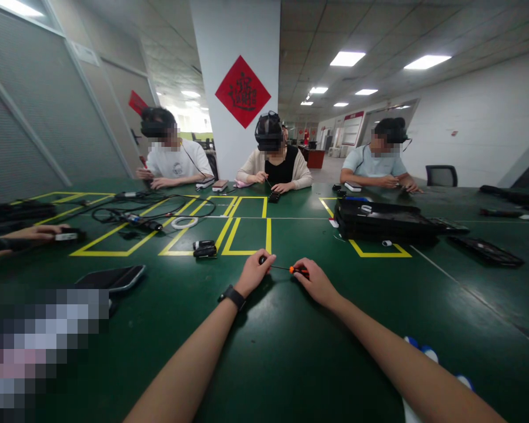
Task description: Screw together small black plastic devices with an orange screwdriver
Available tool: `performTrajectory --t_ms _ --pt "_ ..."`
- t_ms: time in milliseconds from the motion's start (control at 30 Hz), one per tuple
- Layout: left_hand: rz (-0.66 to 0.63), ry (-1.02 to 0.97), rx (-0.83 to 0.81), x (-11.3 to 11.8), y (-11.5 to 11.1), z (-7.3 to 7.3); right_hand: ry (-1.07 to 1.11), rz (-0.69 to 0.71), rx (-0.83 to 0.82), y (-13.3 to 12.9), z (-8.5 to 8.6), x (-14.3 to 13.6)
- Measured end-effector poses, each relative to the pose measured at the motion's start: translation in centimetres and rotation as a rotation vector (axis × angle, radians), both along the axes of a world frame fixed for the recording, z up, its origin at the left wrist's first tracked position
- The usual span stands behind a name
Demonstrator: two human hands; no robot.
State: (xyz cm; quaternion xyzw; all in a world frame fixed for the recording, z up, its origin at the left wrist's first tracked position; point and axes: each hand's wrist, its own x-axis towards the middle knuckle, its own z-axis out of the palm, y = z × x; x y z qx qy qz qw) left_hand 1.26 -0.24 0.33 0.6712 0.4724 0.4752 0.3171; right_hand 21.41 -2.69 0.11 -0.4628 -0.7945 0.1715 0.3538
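My right hand is closed round the black and orange handle of a screwdriver. The screwdriver lies nearly level, its thin metal shaft running left to my left hand. A small dark piece is pinched between the fingers of that hand; its kind is too small to make out. The shaft's tip meets or passes behind my left fingers, and I cannot tell if it touches the dark piece. Both hands are low over the green table. Beyond my left hand lie two small black devices side by side.
A stack of black trays stands at the right, near a dark flat panel. Cables and a white coil lie at the left. A phone is nearer. Three people sit opposite; another person's hand reaches in from the left.
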Motion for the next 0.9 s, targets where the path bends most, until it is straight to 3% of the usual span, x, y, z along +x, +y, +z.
performTrajectory --t_ms 167,400,900 --pt "-0.084 -0.046 -0.034 -0.3 0.0 0.3 0.002 -0.035 0.000 0.3 -0.2 0.0" --pt "-0.066 -0.129 -0.126 -0.3 0.6 -0.5 -0.026 0.022 0.017 0.0 0.3 0.1" --pt "-0.145 -0.131 -0.104 -0.3 0.5 -0.6 -0.006 0.028 0.043 0.0 0.1 0.0"
